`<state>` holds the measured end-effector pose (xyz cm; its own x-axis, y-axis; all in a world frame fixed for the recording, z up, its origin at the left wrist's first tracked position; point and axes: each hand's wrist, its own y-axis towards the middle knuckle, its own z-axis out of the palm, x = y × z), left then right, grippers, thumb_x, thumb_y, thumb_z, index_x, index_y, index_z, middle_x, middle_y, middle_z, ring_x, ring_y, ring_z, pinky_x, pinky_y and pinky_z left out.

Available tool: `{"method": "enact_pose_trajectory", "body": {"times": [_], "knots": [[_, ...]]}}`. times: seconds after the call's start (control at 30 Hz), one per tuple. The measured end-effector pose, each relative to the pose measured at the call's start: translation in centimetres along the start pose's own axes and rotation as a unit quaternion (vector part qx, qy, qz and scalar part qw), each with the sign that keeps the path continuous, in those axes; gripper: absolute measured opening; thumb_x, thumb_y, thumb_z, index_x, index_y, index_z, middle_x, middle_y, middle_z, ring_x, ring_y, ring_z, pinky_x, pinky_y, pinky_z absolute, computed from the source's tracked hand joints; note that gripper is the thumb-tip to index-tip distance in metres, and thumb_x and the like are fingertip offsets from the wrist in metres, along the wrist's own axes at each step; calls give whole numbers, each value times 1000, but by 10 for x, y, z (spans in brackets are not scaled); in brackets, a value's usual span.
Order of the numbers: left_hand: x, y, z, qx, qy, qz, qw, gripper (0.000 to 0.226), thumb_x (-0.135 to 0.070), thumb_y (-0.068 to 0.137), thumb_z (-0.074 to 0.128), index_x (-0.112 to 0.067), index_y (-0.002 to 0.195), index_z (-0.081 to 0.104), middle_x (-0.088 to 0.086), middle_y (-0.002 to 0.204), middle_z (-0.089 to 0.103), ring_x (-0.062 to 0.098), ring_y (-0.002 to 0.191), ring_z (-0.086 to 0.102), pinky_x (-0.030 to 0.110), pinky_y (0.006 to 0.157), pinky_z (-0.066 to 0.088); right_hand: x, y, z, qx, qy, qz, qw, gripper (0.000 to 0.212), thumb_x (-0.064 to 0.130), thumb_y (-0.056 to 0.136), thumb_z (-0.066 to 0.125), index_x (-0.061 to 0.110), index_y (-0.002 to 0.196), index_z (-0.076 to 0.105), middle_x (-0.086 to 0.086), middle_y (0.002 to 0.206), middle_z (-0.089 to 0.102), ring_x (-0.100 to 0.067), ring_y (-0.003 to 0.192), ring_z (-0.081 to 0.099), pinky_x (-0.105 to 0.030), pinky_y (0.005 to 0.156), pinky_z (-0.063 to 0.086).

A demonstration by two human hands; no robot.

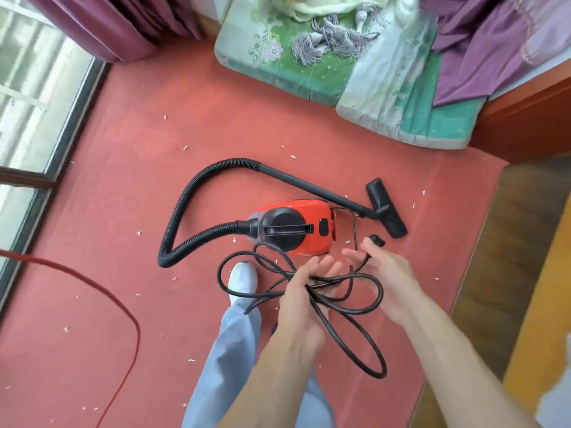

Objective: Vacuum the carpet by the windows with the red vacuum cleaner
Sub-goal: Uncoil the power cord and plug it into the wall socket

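The red vacuum cleaner (312, 227) sits on the red carpet (129, 186) in the middle of the view. Its black ribbed hose (185, 208) loops out to the left and back to a black wand ending in a floor nozzle (386, 211) on the right. Loops of the black power cord (349, 329) hang from my left hand (304, 301), whose fingers curl loosely around the bundle. My right hand (383, 273) is beside it, holding the cord end near the black plug (377, 240). Small white scraps litter the carpet.
Windows (34, 97) with purple curtains run along the left. Green floral cushions (324, 63) draped with cloths lie at the far edge. A thin red cable (92, 285) crosses the carpet at lower left. Wooden floor (509, 242) borders the right. My leg and white shoe (242, 279) stand below the vacuum.
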<state>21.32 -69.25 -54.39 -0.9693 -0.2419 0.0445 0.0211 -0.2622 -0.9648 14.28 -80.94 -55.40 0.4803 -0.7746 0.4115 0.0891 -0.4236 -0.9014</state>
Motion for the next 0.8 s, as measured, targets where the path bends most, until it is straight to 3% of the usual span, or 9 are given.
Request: {"method": "enact_pose_trajectory", "body": {"times": [0.1, 0.17, 0.23, 0.3, 0.37, 0.47, 0.53, 0.63, 0.8], "knots": [[3, -43, 7, 31, 52, 20, 998, 31, -1, 83, 65, -4, 113, 65, 10, 101, 74, 25, 98, 69, 38, 95, 53, 14, -43, -4, 18, 14, -25, 999, 16, 14, 98, 58, 3, 105, 67, -10, 82, 75, -21, 78, 69, -42, 88, 52], [6, -67, 11, -7, 99, 66, 993, 33, 3, 79, 68, -2, 111, 66, 11, 93, 72, 22, 82, 69, 30, 72, 57, 24, -75, -10, 13, 19, -62, 998, 15, 11, 100, 54, 1, 106, 64, -9, 76, 72, -25, 74, 70, -42, 82, 57], [9, -98, 16, -37, 119, 103, 987, 21, 6, 83, 66, 0, 103, 67, 12, 84, 69, 19, 68, 68, 22, 52, 56, 38, -110, -18, 2, 25, -119, 993, 15, 13, 102, 51, 2, 104, 62, -13, 80, 72, -28, 75, 71, -37, 74, 59], [13, -128, 20, -71, 135, 150, 977, 9, 7, 82, 69, 0, 87, 68, 7, 73, 70, 20, 69, 68, 22, 52, 56, 54, -148, -30, 2, 58, -171, 984, 18, 16, 103, 50, 4, 104, 63, -16, 86, 72, -28, 77, 71, -36, 71, 60], [19, -153, 25, -79, 159, 191, 965, 16, 6, 78, 75, -2, 76, 61, 6, 64, 66, 16, 58, 66, 26, 58, 58, 66, -186, -42, 5, 98, -219, 971, 19, 16, 103, 48, 6, 106, 63, -17, 87, 71, -27, 78, 71, -38, 74, 61], [26, -189, 33, -30, 178, 196, 964, 17, 3, 76, 75, -5, 87, 64, 14, 82, 66, 23, 72, 65, 47, 83, 57, 79, -240, -65, 2, 163, -289, 943, 18, 17, 105, 44, 11, 106, 61, -13, 87, 70, -27, 86, 70, -40, 81, 60], [25, -207, 32, -27, 185, 216, 958, 21, 8, 76, 71, -9, 84, 63, 14, 90, 69, 27, 85, 64, 54, 90, 54, 86, -273, -86, 11, 225, -323, 919, 18, 20, 106, 42, 14, 108, 59, -11, 91, 70, -28, 94, 68, -41, 87, 56], [21, -232, 23, -30, 245, 254, 935, 29, 10, 78, 68, -13, 95, 68, 14, 98, 70, 28, 89, 66, 43, 79, 54, 95, -319, -117, 26, 306, -354, 884, 20, 25, 106, 41, 14, 111, 58, -10, 96, 71, -27, 99, 66, -39, 88, 54], [25, -272, 8, 27, 340, 281, 897, 27, 11, 87, 58, -16, 87, 65, 4, 74, 66, 7, 46, 62, 21, 44, 49, 84, -397, -150, 41, 373, -427, 823, 21, 28, 106, 42, 14, 110, 58, -7, 98, 73, -24, 101, 67, -35, 87, 53]]}}
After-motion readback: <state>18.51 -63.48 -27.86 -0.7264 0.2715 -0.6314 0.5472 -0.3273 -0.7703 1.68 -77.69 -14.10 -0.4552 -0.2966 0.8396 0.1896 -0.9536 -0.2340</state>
